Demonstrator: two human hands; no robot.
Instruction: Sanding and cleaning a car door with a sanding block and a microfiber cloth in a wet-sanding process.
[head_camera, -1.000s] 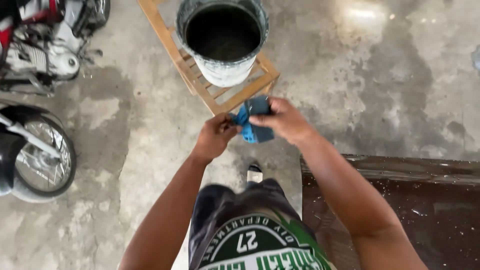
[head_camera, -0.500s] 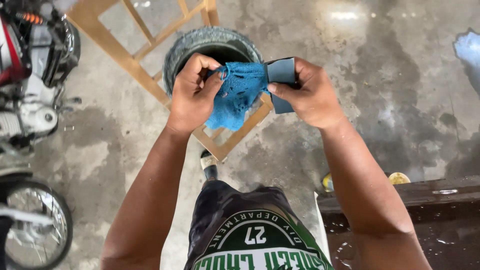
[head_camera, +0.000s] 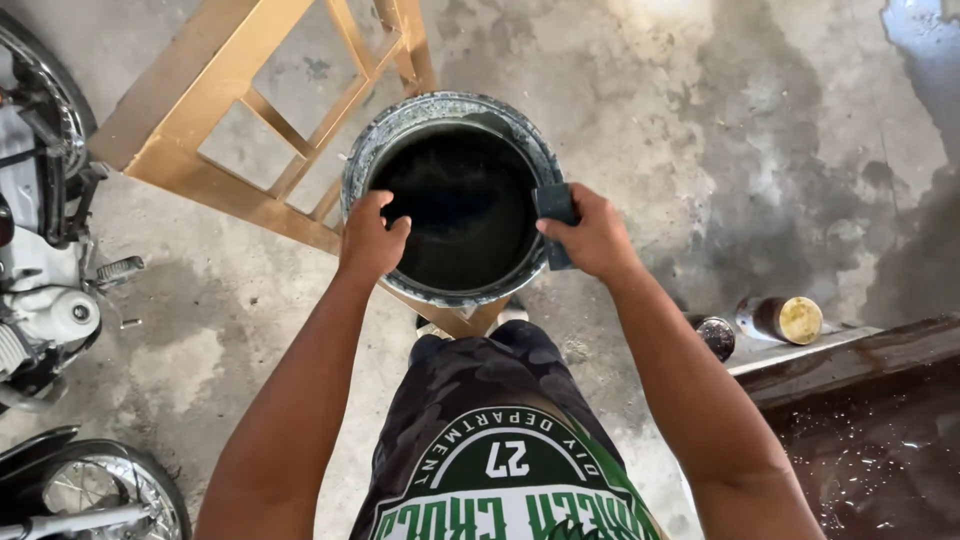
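The person stands over a round bucket (head_camera: 452, 205) that sits on a wooden frame (head_camera: 215, 120) lying on the stained concrete floor (head_camera: 760, 150). The bucket's inside is black and its rim is smeared with dried grey-green paint. The left hand (head_camera: 372, 238) rests on the near left part of the rim, its fingers curled loosely over the edge with the thumb pointing inward; it seems to steady the bucket, though whether it truly grips the rim cannot be told. The right hand (head_camera: 597, 238) is closed around a dark, flat pad or folded cloth (head_camera: 554, 212), pinching it between thumb and fingers and holding it against the right side of the rim, as if to press or wipe it there. The two hands sit on opposite sides, which keeps the bucket from sliding on the slats. Parts of a motorcycle (head_camera: 45, 270) stand at the left. To the right, two small cans (head_camera: 780, 320) lie on the floor just beside the edge of a dark brown board (head_camera: 860, 420).
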